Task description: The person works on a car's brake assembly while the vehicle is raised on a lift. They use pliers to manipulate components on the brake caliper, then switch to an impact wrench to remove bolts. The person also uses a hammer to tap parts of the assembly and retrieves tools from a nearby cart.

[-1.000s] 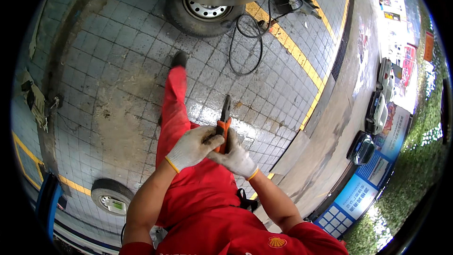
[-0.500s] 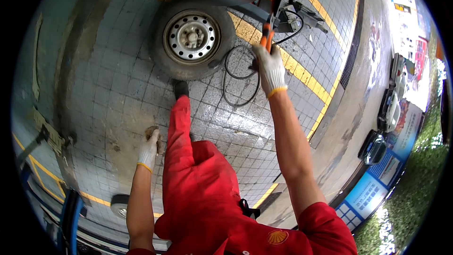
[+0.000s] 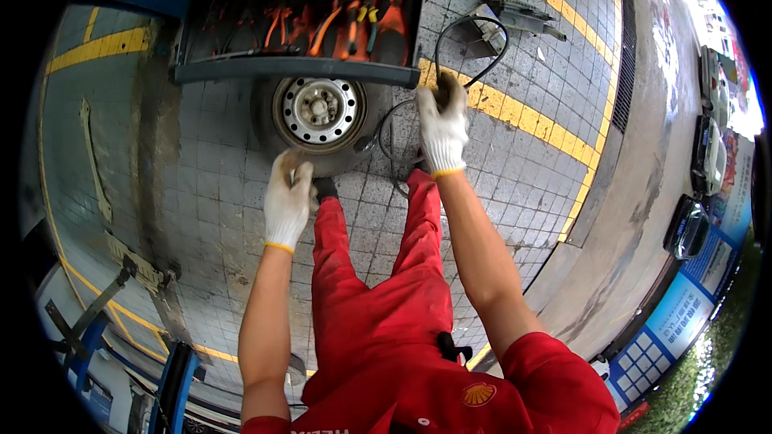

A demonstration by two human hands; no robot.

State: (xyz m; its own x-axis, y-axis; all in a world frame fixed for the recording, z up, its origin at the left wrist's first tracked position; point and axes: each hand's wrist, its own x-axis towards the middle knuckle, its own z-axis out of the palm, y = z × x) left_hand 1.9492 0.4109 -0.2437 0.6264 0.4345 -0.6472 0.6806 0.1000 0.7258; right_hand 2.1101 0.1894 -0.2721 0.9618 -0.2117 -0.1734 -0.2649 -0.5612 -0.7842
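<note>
I stand in red overalls (image 3: 378, 289) over a grey tiled floor, wearing white gloves with yellow cuffs. My right hand (image 3: 444, 124) is raised to the right corner of a dark tool tray (image 3: 297, 71), its fingers closed on a dark thing where a black hose (image 3: 482, 64) loops away. Orange-handled tools (image 3: 366, 20) lie in the tray. My left hand (image 3: 289, 197) hangs lower with curled fingers, just in front of a loose wheel with a silver rim (image 3: 319, 110). What the left hand's fingers enclose is hidden.
A yellow stripe (image 3: 523, 116) crosses the floor to the right, with a drain grate (image 3: 623, 72) beyond it. A grey device (image 3: 519, 12) lies at the hose's far end. Blue lift arms (image 3: 173, 378) sit lower left. Parked cars (image 3: 708, 153) line the right rim.
Both hands held orange pliers a second ago. The right hand then lifted them to the tray and now grips at the tray corner without them. The left hand rose toward the wheel.
</note>
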